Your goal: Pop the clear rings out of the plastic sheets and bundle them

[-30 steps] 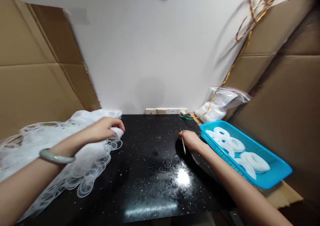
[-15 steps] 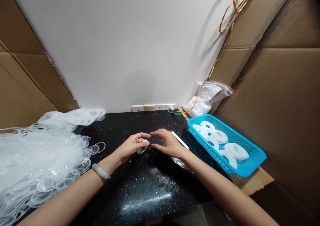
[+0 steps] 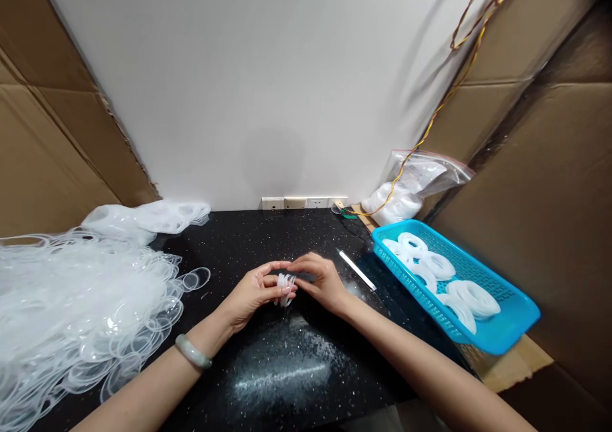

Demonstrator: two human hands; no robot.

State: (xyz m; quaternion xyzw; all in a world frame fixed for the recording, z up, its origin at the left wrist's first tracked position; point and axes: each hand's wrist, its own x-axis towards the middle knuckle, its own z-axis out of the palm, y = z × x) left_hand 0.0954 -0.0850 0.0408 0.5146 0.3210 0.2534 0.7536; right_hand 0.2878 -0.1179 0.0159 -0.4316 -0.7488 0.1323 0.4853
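At centre, the left hand (image 3: 252,295) partly hides the translucent rings (image 3: 285,280) it pinches; the right hand (image 3: 326,284), grip unclear, adjoins their right side.

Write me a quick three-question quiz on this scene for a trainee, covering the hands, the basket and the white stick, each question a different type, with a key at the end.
1. True or false: the left hand holds a small bunch of pale rings.

2. Fill in the gap: the bangle is worn on the person's ____ wrist.

3. Multiple choice: relative to the blue basket, where does the thin white stick lie?
A) Inside it
B) Beneath it
C) Outside it, to one side

Key:
1. True
2. Left
3. C
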